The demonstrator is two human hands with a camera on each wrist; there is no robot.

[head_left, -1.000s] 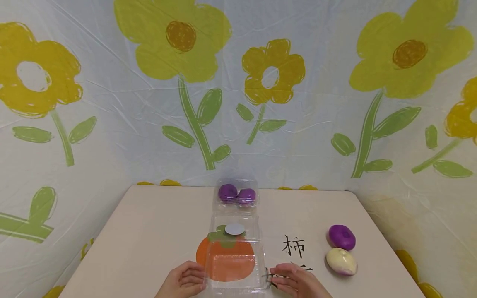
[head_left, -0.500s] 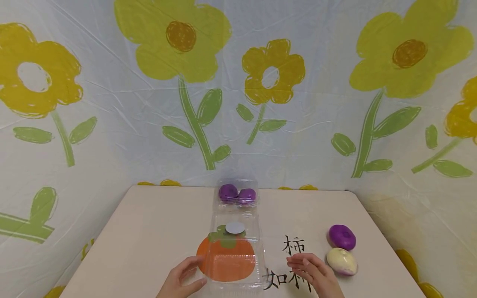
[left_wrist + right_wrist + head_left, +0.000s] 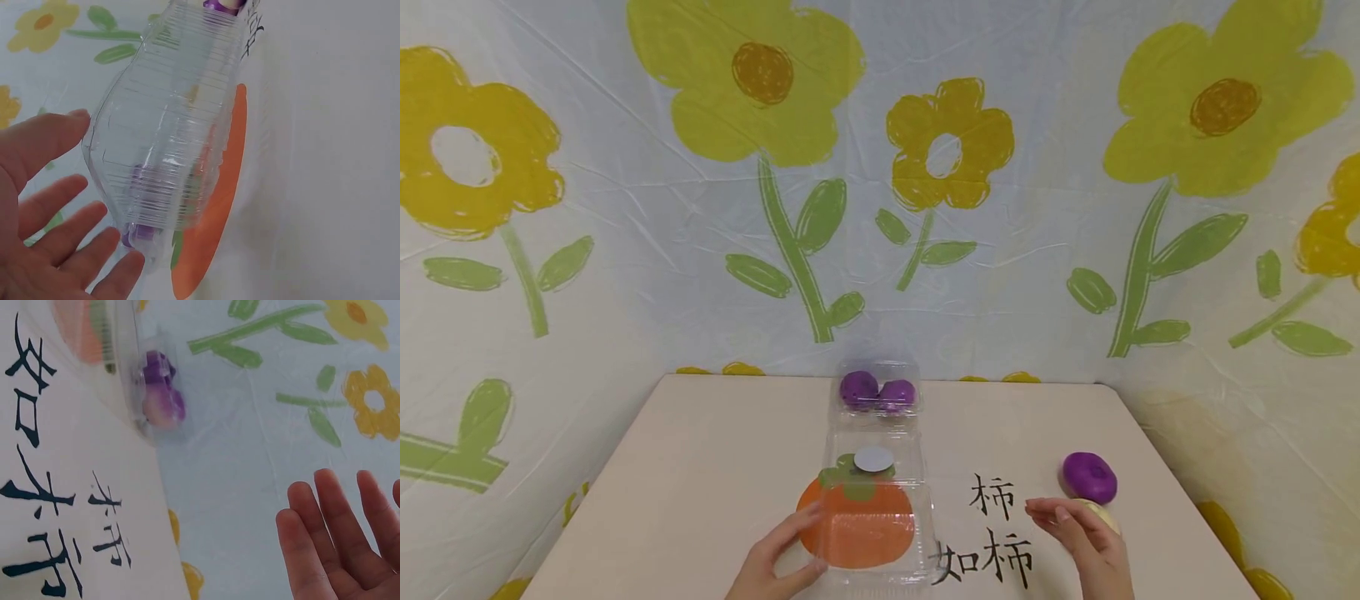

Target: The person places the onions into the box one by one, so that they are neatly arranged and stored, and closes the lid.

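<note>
A person's left hand (image 3: 775,554) is framing the left side of a clear plastic box (image 3: 156,119), which is lying in the middle of the worktop (image 3: 715,450); thumb and fingers are standing well apart and gripping nothing. The thumb is lying right by the box's rim, though whether it is touching cannot be told. The hand is probably being placed there to steady light plastic that would slide easily.

The person's right hand (image 3: 1086,537) is hanging over the right side of the worktop, its fingers mostly straight and holding nothing. It is partly hiding a pale bulb (image 3: 1106,513), which is showing only a cream-coloured sliver. Just beyond that, near the right edge, a purple bulb (image 3: 1089,477) is sitting loose. The pair are apparently being given that spot because it is within easy reach of the right hand and is leaving the middle to the box. By the middle of the far edge, two purple bulbs (image 3: 859,389) are resting side by side inside clear plastic.

The box itself is looking thin and glossy, its ribbed walls catching the light and letting an orange persimmon print (image 3: 215,219) show through. The loose purple bulb is appearing smooth and deep-coloured, with a darker mark on top.
</note>
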